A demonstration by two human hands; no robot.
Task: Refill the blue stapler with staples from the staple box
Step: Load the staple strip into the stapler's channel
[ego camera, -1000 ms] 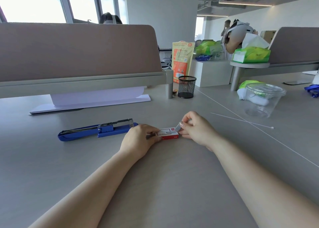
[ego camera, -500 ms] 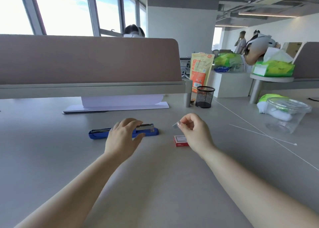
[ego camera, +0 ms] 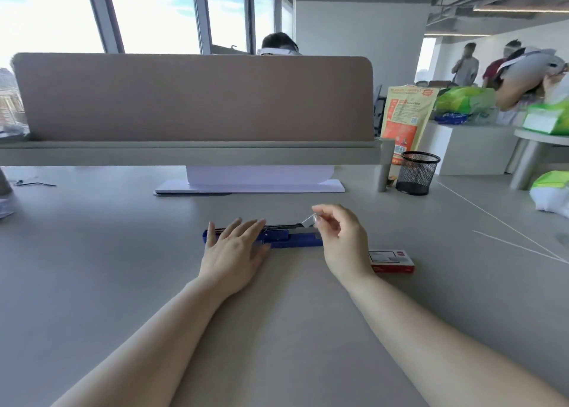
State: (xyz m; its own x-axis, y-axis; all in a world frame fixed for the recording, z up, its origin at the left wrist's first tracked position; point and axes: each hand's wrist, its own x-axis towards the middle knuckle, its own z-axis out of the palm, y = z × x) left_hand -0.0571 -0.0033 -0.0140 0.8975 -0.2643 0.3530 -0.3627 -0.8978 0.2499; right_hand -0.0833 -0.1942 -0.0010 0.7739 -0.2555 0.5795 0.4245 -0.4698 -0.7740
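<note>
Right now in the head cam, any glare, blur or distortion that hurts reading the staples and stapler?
Head view: windows blown out top left, desk evenly lit with no glare; wide-angle bends the edges; staples in the right hand read as a small pale blur; left hand covers part of the stapler; box print unreadable.

Your left hand (ego camera: pixel 234 249) is pressing the blue stapler (ego camera: pixel 292 239) flat; your right hand (ego camera: pixel 345 240) is pinching staples (ego camera: pixel 308 221) above it.
</note>
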